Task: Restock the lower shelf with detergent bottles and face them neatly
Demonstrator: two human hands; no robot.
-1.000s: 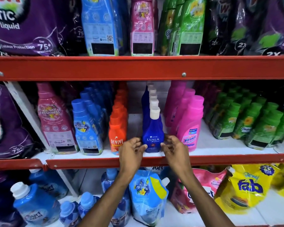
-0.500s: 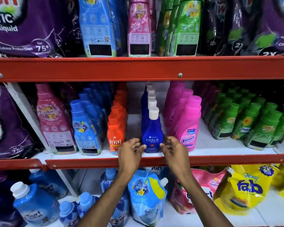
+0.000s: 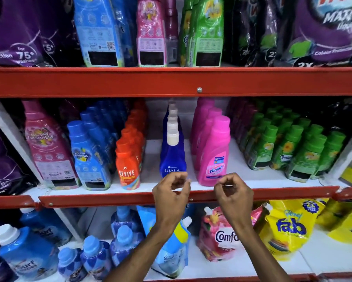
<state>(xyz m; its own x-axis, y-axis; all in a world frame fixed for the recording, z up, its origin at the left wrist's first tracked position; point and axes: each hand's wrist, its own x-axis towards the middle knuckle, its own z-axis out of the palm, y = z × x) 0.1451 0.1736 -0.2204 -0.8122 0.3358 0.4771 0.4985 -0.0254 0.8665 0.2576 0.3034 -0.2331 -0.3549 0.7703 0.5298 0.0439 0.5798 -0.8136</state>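
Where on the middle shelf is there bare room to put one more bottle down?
Bare white shelf shows on both sides of the Ujala row: one strip toward the Revive row, one toward the Vanish row. A wider patch lies between Vanish and the green bottles. Left of Revive, the blue bottles stand packed.

A dark blue plastic bottle with a white cap and the word UJALA on its front point(image 3: 172, 159) is standing upright at the front edge of the white shelf board with the red metal lip point(image 3: 114, 199). It is facing forward and heading a single-file row of matching blue bottles point(image 3: 172, 119) running toward the back.
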